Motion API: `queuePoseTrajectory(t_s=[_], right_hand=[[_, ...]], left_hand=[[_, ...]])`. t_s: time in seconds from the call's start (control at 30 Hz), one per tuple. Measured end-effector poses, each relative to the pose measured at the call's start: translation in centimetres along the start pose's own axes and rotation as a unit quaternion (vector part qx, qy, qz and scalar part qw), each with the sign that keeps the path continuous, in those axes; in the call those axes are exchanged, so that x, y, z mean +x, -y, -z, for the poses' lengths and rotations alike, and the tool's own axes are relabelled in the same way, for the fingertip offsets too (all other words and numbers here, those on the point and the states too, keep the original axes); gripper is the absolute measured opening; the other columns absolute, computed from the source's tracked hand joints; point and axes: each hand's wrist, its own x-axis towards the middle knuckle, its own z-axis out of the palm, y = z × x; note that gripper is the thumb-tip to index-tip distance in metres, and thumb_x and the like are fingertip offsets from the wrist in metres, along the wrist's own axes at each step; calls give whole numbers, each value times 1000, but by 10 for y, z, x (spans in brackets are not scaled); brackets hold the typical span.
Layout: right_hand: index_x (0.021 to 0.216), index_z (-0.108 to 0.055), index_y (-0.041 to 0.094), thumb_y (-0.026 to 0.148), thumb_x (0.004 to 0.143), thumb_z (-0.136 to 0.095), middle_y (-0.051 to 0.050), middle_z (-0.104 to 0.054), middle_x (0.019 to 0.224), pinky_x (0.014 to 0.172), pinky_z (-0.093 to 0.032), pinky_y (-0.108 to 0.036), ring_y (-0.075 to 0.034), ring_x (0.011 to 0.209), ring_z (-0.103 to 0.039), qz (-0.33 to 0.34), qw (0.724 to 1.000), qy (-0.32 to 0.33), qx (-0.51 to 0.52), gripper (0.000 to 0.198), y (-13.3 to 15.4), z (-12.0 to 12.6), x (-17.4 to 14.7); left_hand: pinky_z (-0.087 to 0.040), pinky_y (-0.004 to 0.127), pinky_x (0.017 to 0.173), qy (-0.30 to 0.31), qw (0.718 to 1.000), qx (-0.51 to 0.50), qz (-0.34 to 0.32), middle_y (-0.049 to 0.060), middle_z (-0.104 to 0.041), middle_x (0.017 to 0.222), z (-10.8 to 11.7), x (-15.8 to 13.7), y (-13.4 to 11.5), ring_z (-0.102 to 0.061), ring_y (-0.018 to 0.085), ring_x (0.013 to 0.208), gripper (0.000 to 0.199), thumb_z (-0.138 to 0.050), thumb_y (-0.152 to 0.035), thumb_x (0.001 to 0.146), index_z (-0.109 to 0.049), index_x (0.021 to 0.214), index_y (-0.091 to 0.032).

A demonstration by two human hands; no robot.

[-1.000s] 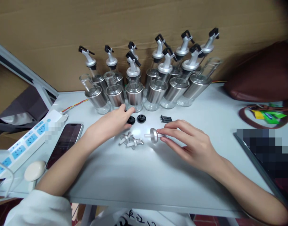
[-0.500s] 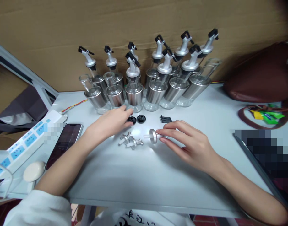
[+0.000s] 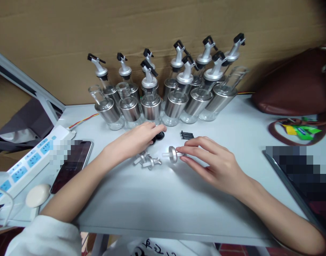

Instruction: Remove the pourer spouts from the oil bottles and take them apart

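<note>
Between the thumb and fingertips of my right hand is a silver pourer spout, its round flange and pale tube pointing left. My left hand reaches over the black rubber stoppers with its fingers stretched out. It partly covers them, and whether a fingertip touches one I cannot tell. Two more silver pourer spouts lie on the table just below that hand. Several small black levers lie side by side beyond my right hand.
Several glass-and-steel bottles, most with pourers fitted, stand along the cardboard back. A phone and a white power strip lie at left. At right are a brown bag, green and yellow packets and a dark, flat object.
My left hand has moved to the right over the black stoppers, covering more of them. My right hand keeps its hold on the pourer spout and has hardly moved.
</note>
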Motion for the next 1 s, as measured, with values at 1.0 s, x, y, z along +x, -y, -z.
queuePoseTrajectory(t_s=[1.0], right_hand=[[88,-62,17,21,96,-49,-4,-68,70,55,-47,-27,-16,58,-61,-91,990,102,21,16,3,-12,-3]], left_hand=[[-47,32,67,208,966,-13,154,9,-55,105,24,-28,-33,-63,27,86,60,-69,-56,76,-45,116,-18]])
